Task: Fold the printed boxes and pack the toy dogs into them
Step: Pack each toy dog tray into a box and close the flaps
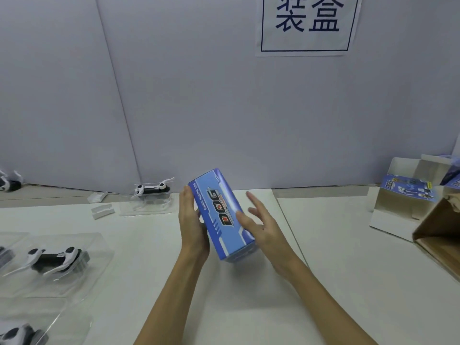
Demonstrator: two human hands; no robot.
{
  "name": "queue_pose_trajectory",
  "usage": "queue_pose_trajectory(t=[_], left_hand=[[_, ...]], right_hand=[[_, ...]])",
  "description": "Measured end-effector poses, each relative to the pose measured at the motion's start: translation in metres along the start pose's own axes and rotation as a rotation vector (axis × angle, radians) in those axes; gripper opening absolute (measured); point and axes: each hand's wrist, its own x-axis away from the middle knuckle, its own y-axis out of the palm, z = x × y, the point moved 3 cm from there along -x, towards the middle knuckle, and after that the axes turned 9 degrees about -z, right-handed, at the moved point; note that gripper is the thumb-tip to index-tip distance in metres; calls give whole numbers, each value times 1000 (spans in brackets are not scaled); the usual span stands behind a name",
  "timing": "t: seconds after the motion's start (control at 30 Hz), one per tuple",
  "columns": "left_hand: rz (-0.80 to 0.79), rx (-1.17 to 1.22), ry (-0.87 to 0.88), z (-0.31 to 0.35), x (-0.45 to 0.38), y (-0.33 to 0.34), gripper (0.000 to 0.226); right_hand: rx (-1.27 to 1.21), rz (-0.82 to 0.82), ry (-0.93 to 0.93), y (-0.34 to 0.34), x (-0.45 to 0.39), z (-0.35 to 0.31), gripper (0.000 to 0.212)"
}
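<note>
I hold my left hand (193, 229) flat against the left side of the blue printed cardboard box with the word DOG on it (222, 215). The fingers are straight and press on the box. My right hand (260, 226) is on the other side of the box, with its fingers spread wide. Its thumb touches the top face of the box; the other fingers are in the air. The box is folded into shape, and it sits tilted between my two hands, just above the white table (249, 307).

To the left, near me, a black and white toy dog (53, 258) lies in a clear plastic tray (97, 247). Another toy dog (17, 336) peeks in at the bottom left corner. Farther back, one more toy dog (151, 189) rests on a clear plastic tray by the wall. Two small white plastic pieces (99, 204) lie beside it.

On the right, flat unfolded printed boxes (405, 192) lean against each other, next to a brown cardboard carton (438, 227). On the grey wall hangs a white paper sign with big dark letters (307, 23).
</note>
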Motion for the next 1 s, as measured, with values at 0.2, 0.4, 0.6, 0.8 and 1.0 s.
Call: queue_pose_trajectory(t=[0.2, 0.4, 0.6, 0.8, 1.0], left_hand=[[-513, -223, -31, -4, 5, 17, 90], [-386, -383, 100, -7, 10, 22, 70], [-350, 334, -216, -4, -6, 1, 86], [-161, 11, -196, -17, -11, -17, 61], [-267, -230, -194, -17, -4, -8, 59]], right_hand=[[-237, 116, 128, -4, -2, 6, 72], [-211, 131, 116, -15, -8, 12, 66], [48, 365, -23, -38, -8, 11, 64], [-255, 108, -48, -43, -9, 3, 48], [-80, 281, -159, -42, -8, 10, 68]])
